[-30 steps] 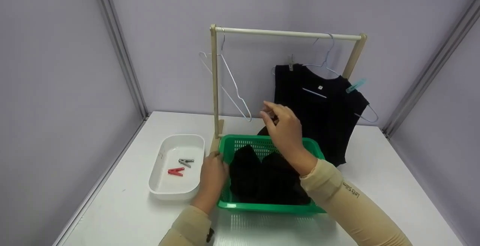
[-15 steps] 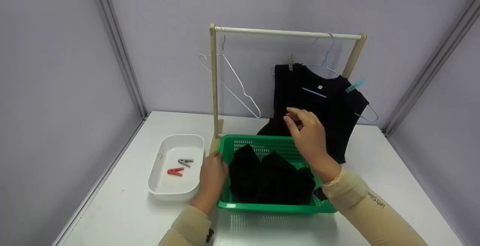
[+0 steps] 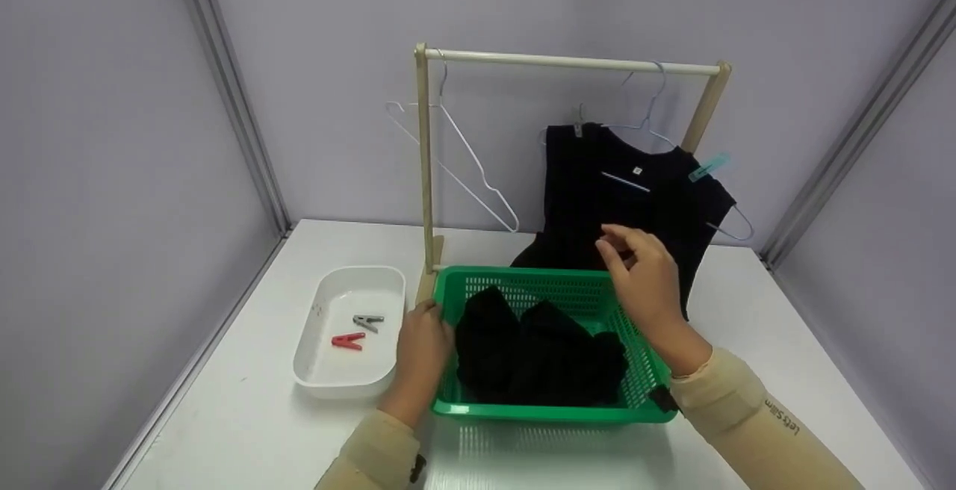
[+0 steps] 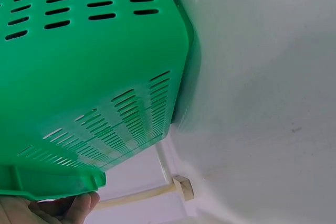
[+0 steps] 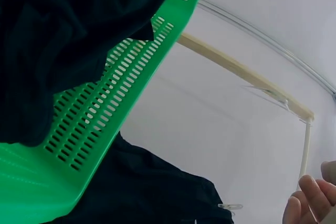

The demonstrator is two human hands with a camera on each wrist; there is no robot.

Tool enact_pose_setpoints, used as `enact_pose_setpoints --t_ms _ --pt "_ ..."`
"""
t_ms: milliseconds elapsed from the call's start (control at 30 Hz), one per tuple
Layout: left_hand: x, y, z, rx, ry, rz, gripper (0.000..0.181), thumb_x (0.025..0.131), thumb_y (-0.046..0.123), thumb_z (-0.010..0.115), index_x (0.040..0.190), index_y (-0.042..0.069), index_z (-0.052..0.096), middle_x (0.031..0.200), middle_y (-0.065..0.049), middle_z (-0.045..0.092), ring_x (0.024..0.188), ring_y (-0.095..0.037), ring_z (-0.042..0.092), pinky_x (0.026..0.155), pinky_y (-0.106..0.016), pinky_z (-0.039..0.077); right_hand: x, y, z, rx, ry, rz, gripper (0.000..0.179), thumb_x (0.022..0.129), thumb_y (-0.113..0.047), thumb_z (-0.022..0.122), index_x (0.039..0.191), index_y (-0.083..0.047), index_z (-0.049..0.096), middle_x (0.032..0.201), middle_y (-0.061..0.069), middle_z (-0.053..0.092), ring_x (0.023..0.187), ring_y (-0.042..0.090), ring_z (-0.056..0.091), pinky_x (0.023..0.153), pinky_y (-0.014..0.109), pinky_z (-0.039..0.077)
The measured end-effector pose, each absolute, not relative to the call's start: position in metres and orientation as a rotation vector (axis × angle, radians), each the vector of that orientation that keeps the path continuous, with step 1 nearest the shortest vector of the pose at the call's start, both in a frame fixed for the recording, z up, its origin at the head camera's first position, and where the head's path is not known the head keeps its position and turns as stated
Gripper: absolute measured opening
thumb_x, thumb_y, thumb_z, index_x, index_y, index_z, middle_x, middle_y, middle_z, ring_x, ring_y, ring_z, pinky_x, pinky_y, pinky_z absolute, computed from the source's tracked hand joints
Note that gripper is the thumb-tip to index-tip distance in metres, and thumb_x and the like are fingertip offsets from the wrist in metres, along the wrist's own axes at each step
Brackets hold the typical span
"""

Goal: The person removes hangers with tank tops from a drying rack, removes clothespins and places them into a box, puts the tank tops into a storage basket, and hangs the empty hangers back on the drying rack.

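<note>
At its left rim, my left hand (image 3: 424,340) grips a green plastic basket (image 3: 553,415); the left wrist view shows fingertips (image 4: 80,208) curled at the rim. Dark bunched cloth (image 3: 538,359) lies inside the basket. Above the basket's right side hovers my right hand (image 3: 648,281), fingers loosely bent and holding nothing visible. Behind it a black sleeveless top (image 3: 590,199) hangs on a wire hanger (image 3: 650,120), with a grey clothespin (image 3: 578,130) at one shoulder and a turquoise clothespin (image 3: 708,167) at the other. My right hand covers part of the top.
A white tray (image 3: 306,370) stands left of the basket, holding a red clothespin (image 3: 348,340) and a grey one. From the wooden rack (image 3: 424,154) hangs a bare white hanger (image 3: 478,161) on the left. Grey-white panels enclose the table's back and sides.
My right hand has moved to the right and slightly down, from over the basket's middle to its right side. The bare hanger has swung a little. My left hand stays on the rim.
</note>
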State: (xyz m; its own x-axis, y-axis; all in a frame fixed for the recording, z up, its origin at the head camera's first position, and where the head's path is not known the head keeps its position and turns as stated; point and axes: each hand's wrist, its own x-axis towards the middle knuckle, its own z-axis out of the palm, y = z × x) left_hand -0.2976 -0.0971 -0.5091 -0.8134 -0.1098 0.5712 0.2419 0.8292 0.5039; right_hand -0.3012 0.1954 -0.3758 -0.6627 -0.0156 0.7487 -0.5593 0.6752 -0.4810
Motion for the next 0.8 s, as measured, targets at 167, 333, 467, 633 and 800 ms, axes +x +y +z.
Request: enact_pose_setpoints --t_ms 167,333,467,633,800 --pt "-0.298 -0.097 -0.509 -0.084 -2.406 -0.762 0.016 0.084 0.0 0.07 0.098 -0.007 0.073 0.104 -0.021 0.07 0.092 -0.039 0.068 0.078 -0.049 0.057 -0.3 0.208 -0.378 0.423 -2.137 0.922 0.024 0.095 -0.015 0.07 0.116 -0.003 0.072 0.098 0.005 0.072 0.084 0.015 0.06 0.069 0.013 0.045" --pt "-0.297 -0.096 -0.508 -0.068 -2.408 -0.763 0.016 0.083 0.0 0.071 0.097 -0.006 0.073 0.102 -0.02 0.071 0.091 -0.038 0.069 0.076 -0.049 0.058 -0.301 0.226 -0.379 0.377 -2.128 0.888 0.023 0.095 -0.014 0.07 0.115 -0.002 0.072 0.097 0.008 0.072 0.082 0.017 0.059 0.069 0.014 0.044" --pt "-0.296 -0.096 -0.508 -0.073 -2.42 -0.761 0.018 0.082 0.0 0.07 0.099 -0.007 0.073 0.104 -0.02 0.071 0.093 -0.038 0.068 0.078 -0.049 0.057 -0.303 0.242 -0.377 0.315 -2.12 0.84 0.021 0.096 -0.014 0.069 0.113 -0.002 0.073 0.095 0.01 0.072 0.082 0.02 0.059 0.07 0.018 0.041" --pt "-0.297 -0.098 -0.509 -0.071 -2.436 -0.767 0.022 0.083 0.0 0.068 0.103 -0.008 0.072 0.109 -0.02 0.07 0.096 -0.038 0.068 0.08 -0.048 0.057 -0.311 0.26 -0.37 0.26 -2.096 0.789 0.023 0.097 -0.016 0.068 0.113 -0.001 0.073 0.096 0.014 0.07 0.084 0.022 0.059 0.07 0.023 0.04" --pt "-0.298 -0.097 -0.51 -0.075 -2.442 -0.774 0.023 0.084 0.001 0.068 0.105 -0.008 0.073 0.111 -0.02 0.069 0.097 -0.039 0.068 0.081 -0.048 0.057 -0.32 0.274 -0.36 0.198 -2.065 0.794 0.024 0.098 -0.017 0.066 0.113 0.0 0.073 0.098 0.016 0.07 0.086 0.024 0.06 0.071 0.023 0.039"
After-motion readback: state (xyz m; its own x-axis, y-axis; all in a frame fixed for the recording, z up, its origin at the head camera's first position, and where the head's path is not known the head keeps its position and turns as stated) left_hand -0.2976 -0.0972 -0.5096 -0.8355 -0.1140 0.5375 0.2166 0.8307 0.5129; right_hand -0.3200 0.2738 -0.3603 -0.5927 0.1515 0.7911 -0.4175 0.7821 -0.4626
